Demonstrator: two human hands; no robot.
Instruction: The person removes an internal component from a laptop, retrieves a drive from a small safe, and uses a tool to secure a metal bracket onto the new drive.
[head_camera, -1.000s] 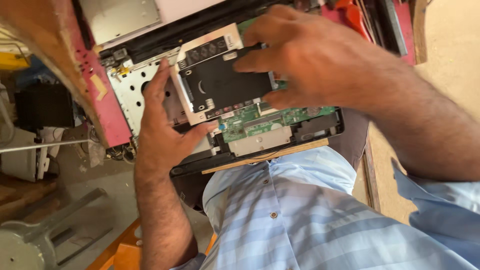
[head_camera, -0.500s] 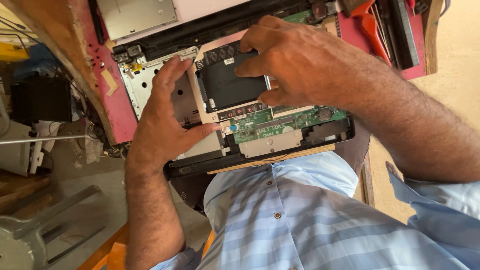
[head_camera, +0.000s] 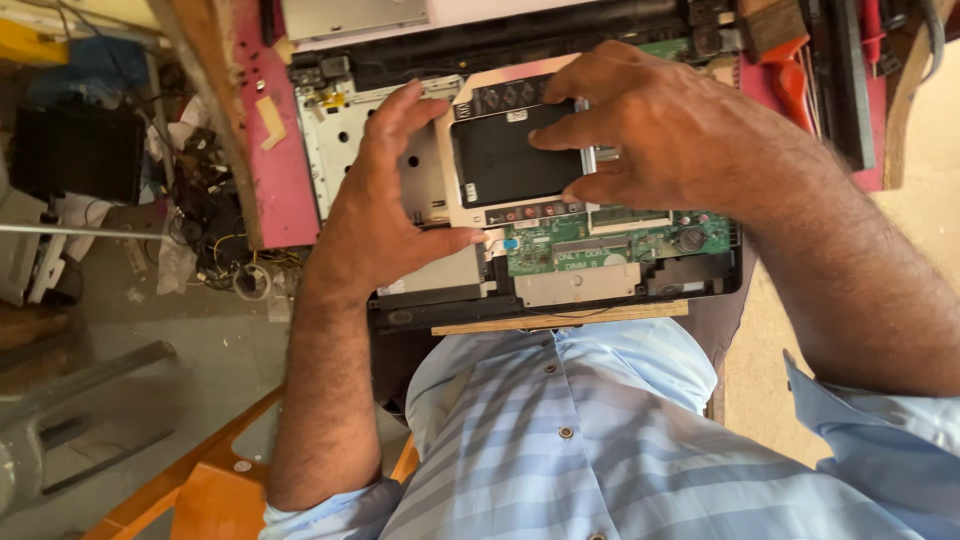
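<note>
An opened laptop base (head_camera: 600, 285) lies on the pink-topped bench in front of me, its green circuit board (head_camera: 640, 240) exposed. Over it sits a flat black drive in a pale metal bracket (head_camera: 510, 155). My left hand (head_camera: 385, 215) grips the bracket's left side, thumb under its lower edge and fingers spread above. My right hand (head_camera: 665, 135) pinches the bracket's right end between thumb and fingers.
Red-handled tools (head_camera: 800, 70) and dark bars lie at the bench's top right. A wooden beam (head_camera: 215, 110) runs down the left of the bench. Tangled wires and clutter (head_camera: 215, 240) sit on the floor at left. An orange stool frame (head_camera: 200, 490) is below.
The drive bracket has turned from tilted to nearly square with the laptop and sunk toward its bay. Both hands stayed on it, the left shifting up along its side.
</note>
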